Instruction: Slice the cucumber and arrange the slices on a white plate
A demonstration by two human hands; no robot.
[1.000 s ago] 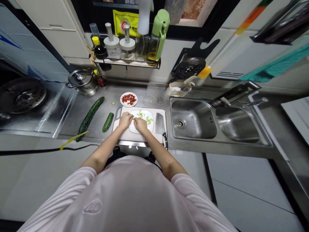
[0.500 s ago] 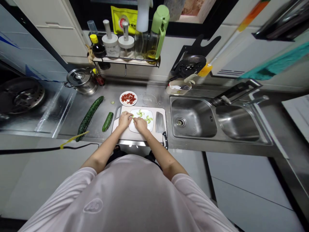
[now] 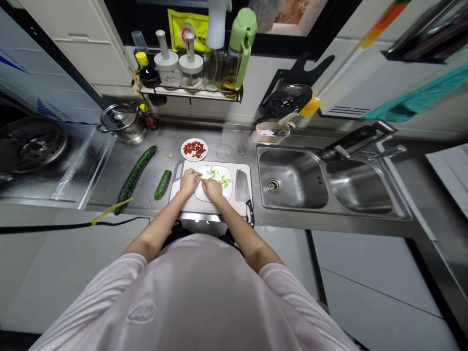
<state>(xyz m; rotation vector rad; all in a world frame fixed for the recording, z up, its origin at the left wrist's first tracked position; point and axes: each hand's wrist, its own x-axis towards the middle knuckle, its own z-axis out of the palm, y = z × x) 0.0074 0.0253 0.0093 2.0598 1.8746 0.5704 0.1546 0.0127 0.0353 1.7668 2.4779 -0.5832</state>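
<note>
A white plate (image 3: 223, 194) rests on the cutting board (image 3: 193, 205). Pale green cucumber slices (image 3: 212, 171) lie on it in pinwheel shapes, one at the back and one at the right. My left hand (image 3: 189, 182) is over the plate's left edge, its fingers pinched on a small cucumber slice. Close beside it, my right hand (image 3: 212, 189) has its fingertips drawn together at the same spot; what they hold is hidden. A cleaver (image 3: 242, 185) with a black handle lies on the board's right side.
Left of the board lie a cut cucumber piece (image 3: 163, 185) and a long cucumber (image 3: 135, 179). Behind it is a small plate of chopped red pieces (image 3: 194, 149). A double sink (image 3: 292, 178) is to the right, a lidded pot (image 3: 123, 123) at back left. A condiment shelf (image 3: 190, 91) hangs above.
Both hands stay at the plate's left side with only a very slight shift of the fingers. Nothing else has visibly moved.
</note>
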